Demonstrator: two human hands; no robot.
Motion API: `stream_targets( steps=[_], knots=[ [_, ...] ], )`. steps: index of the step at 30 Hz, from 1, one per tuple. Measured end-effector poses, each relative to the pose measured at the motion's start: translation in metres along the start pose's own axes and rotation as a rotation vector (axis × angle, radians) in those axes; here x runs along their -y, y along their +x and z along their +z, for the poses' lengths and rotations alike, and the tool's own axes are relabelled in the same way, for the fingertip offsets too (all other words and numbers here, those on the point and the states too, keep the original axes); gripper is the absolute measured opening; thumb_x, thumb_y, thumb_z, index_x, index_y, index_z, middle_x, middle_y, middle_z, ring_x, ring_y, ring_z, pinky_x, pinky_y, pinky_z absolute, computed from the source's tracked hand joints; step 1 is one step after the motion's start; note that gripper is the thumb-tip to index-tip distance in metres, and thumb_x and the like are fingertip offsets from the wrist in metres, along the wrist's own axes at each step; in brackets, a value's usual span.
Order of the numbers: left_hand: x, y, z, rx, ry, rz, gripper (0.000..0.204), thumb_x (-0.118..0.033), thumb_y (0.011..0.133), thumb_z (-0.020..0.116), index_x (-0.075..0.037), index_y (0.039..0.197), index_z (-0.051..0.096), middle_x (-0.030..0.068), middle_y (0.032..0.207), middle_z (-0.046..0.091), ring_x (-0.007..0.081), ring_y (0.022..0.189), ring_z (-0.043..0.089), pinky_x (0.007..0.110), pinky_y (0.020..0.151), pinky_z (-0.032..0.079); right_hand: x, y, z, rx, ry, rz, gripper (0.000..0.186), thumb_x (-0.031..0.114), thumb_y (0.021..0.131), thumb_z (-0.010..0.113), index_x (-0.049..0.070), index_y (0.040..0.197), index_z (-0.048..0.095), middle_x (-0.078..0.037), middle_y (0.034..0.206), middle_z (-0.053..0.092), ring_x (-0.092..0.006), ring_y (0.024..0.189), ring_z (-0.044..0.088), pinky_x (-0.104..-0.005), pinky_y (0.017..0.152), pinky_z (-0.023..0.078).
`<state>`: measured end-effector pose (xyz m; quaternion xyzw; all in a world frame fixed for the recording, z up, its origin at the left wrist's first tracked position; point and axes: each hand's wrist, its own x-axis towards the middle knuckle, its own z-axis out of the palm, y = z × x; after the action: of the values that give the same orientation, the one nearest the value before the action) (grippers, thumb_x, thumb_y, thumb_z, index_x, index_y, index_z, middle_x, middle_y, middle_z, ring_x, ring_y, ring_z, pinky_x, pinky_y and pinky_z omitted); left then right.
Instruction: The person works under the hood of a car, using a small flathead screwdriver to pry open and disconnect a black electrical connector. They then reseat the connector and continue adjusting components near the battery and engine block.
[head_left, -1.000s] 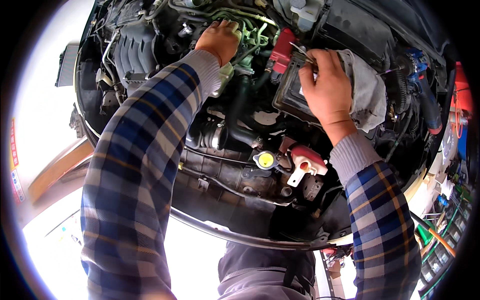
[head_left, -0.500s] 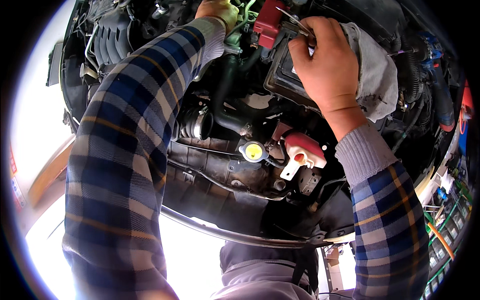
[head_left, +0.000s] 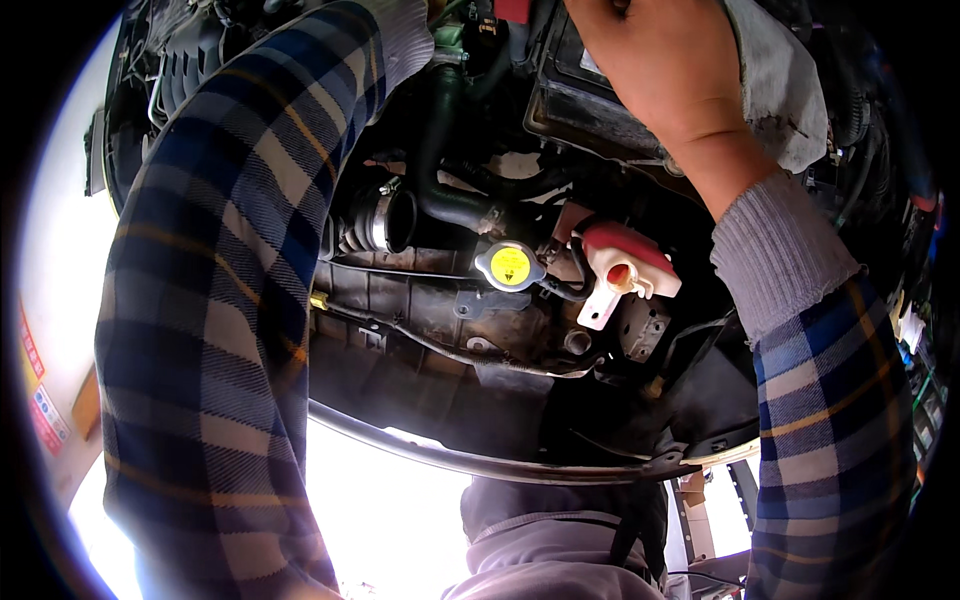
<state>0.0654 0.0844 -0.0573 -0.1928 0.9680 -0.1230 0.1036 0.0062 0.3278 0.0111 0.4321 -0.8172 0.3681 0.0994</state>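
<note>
Grey cuff (head_left: 402,38) at eleven o'clock now marks where the left hand has left view, while the right hand (head_left: 660,68), fingertips cropped, overlaps the black battery (head_left: 568,92) at one o'clock, leaving both grips and work progress indeterminable.

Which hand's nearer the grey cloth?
Right. The right hand overlaps the left edge of the grey cloth; contact unclear. The left hand is out of view, its cuff at the top edge, well left of the cloth.
</note>
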Motion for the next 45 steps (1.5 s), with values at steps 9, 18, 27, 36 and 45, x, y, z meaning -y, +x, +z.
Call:
stream_targets(
  steps=[9, 18, 27, 36, 45],
  knots=[
    [0.011, -0.008, -0.009, -0.003, -0.072, 0.009, 0.035, -0.033, 0.085, 0.059, -0.017, 0.113, 0.073, 0.0182, 0.119, 0.066, 0.0327, 0.113, 0.064, 0.043, 0.098, 0.047, 0.001, 0.003, 0.005, -0.053, 0.05, 0.02, 0.016, 0.014, 0.083, 0.062, 0.004, 0.094, 0.059, -0.017, 0.091, 0.062, -0.04, 0.086, 0.062, -0.0474, 0.076, 0.05],
    [0.012, -0.017, -0.025, -0.024, -0.263, -0.047, 0.034, -0.027, 0.082, 0.061, -0.019, 0.112, 0.074, 0.019, 0.117, 0.068, 0.0323, 0.114, 0.062, 0.044, 0.101, 0.045, -0.01, 0.0, 0.008, 0.005, 0.149, 0.009, 0.016, 0.013, 0.087, 0.064, 0.007, 0.102, 0.064, -0.005, 0.093, 0.066, -0.0225, 0.077, 0.066, -0.0327, 0.069, 0.054],
    [0.037, 0.015, -0.006, 0.174, -0.227, 0.21, 0.041, -0.032, 0.089, 0.063, -0.015, 0.127, 0.065, 0.0108, 0.108, 0.073, 0.0288, 0.108, 0.067, 0.047, 0.103, 0.042, -0.001, 0.006, 0.003, 0.096, 0.072, 0.13, 0.014, 0.014, 0.086, 0.064, 0.011, 0.099, 0.063, -0.002, 0.095, 0.064, -0.0206, 0.079, 0.069, -0.0356, 0.067, 0.056],
    [0.05, 0.005, -0.004, 0.209, -0.62, 0.215, 0.04, -0.025, 0.087, 0.069, -0.017, 0.126, 0.067, 0.0121, 0.102, 0.073, 0.0288, 0.093, 0.069, 0.039, 0.088, 0.051, 0.0, 0.008, 0.0, 0.14, 0.02, 0.167, 0.021, 0.013, 0.083, 0.068, 0.011, 0.102, 0.061, -0.005, 0.093, 0.062, -0.0248, 0.077, 0.067, -0.0376, 0.064, 0.054],
    [0.061, 0.019, -0.003, 0.316, -0.861, 0.315, 0.024, -0.012, 0.087, 0.069, -0.012, 0.111, 0.07, 0.0092, 0.091, 0.073, 0.0226, 0.078, 0.068, 0.034, 0.074, 0.052, 0.001, 0.01, 0.0, 0.144, 0.007, 0.172, 0.02, 0.012, 0.083, 0.067, 0.011, 0.102, 0.06, -0.006, 0.092, 0.06, -0.0265, 0.076, 0.066, -0.0393, 0.063, 0.054]
  ],
)
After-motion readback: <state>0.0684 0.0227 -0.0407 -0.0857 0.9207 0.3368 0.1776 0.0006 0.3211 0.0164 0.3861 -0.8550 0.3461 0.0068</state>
